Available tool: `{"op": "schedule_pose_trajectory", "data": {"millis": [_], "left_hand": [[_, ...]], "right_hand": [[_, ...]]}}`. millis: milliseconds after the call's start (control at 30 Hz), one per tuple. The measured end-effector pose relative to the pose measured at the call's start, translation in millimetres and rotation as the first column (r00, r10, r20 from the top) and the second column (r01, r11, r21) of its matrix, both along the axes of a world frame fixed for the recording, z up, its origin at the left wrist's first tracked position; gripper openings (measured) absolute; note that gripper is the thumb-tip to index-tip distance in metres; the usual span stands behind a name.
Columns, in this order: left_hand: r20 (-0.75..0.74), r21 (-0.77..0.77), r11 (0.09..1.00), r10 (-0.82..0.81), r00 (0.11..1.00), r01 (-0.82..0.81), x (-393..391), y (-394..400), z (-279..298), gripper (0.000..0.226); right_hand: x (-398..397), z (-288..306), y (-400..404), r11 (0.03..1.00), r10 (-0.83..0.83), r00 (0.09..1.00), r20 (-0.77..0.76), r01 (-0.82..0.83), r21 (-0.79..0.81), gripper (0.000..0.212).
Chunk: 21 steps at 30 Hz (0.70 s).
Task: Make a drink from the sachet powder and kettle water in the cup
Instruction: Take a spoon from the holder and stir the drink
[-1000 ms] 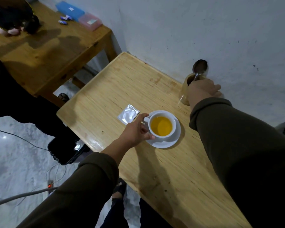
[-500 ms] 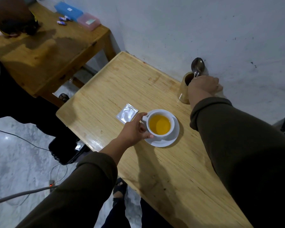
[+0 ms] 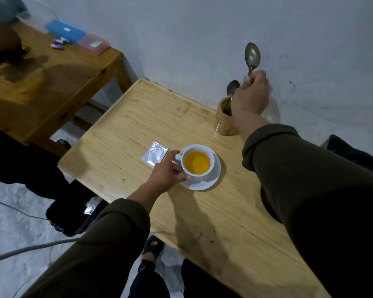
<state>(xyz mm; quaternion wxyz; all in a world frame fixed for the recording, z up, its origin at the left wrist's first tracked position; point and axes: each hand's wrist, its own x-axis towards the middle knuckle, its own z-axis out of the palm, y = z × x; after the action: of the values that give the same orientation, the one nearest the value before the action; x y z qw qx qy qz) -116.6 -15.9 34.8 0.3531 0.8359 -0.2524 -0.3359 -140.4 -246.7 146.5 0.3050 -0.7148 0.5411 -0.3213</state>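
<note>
A white cup holding orange-yellow liquid stands on a white saucer near the middle of the wooden table. My left hand grips the cup at its handle side. A silver sachet lies flat just left of the cup. My right hand is raised above a brown cylindrical holder by the wall and is shut on a metal spoon, bowl end up. A second spoon stands in the holder. No kettle is visible.
A white wall runs behind the table. A second wooden table at upper left carries a blue box and a pink box. A black bin and cables sit on the floor to the left. Another person's dark shape is at far left.
My right hand has lifted a spoon up out of the holder, exposing a second spoon left in it. My left hand has stayed on the cup.
</note>
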Motion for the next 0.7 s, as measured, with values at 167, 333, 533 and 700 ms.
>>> {"op": "schedule_pose_trajectory", "data": {"millis": [167,333,533,700], "left_hand": [[-0.032,-0.01,1.0,-0.007,0.999,0.007,2,1,0,0.078],[-0.042,-0.008,0.996,-0.093,0.995,0.092,11,5,3,0.066],[-0.025,-0.009,0.98,-0.2,0.979,0.2,22,8,13,0.041],[0.044,0.059,0.952,-0.302,0.952,0.3,39,10,16,0.037]], "right_hand": [[-23,9,36,0.995,0.071,0.997,0.023,-0.072,0.066,0.02],[-53,-11,80,0.989,0.124,0.987,-0.107,-0.114,0.097,0.026],[-84,-15,122,0.955,0.196,0.931,-0.309,-0.111,0.274,0.025],[-94,-11,146,0.922,0.242,0.851,-0.467,-0.052,0.384,0.025]]}}
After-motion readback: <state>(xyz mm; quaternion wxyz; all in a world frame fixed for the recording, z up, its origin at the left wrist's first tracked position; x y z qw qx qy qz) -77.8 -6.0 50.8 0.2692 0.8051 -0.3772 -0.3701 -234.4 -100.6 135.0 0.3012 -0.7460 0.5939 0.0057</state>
